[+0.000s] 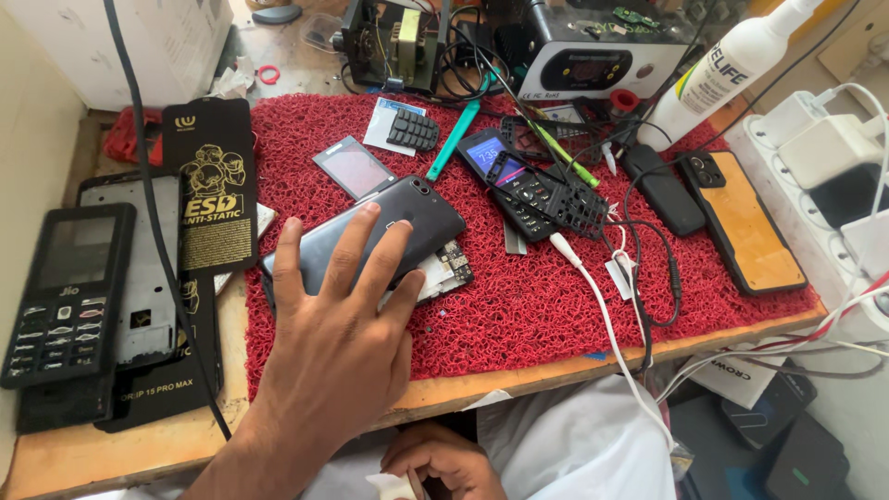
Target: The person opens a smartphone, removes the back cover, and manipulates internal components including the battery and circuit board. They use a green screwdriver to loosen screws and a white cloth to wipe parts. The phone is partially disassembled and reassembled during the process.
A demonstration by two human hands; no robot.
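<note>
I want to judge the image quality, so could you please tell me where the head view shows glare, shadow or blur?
Head view: daylight is even and focus sharp; the white plastic power strip at right is nearly overexposed; the left hand casts a soft shadow on the red looped mat; the dark grey smartphone back shows mild sheen.

black-gold flat package [208, 185] left, white bottle's label [713, 79], lit keypad-phone screen [483, 153]

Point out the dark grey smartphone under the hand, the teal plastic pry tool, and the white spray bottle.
Dark grey smartphone [421, 218]: head view, on its back cover.
Teal plastic pry tool [454, 139]: head view, mid-handle.
White spray bottle [718, 79]: head view, on its body.
Left hand [338, 315]: head view, on its back.
</note>
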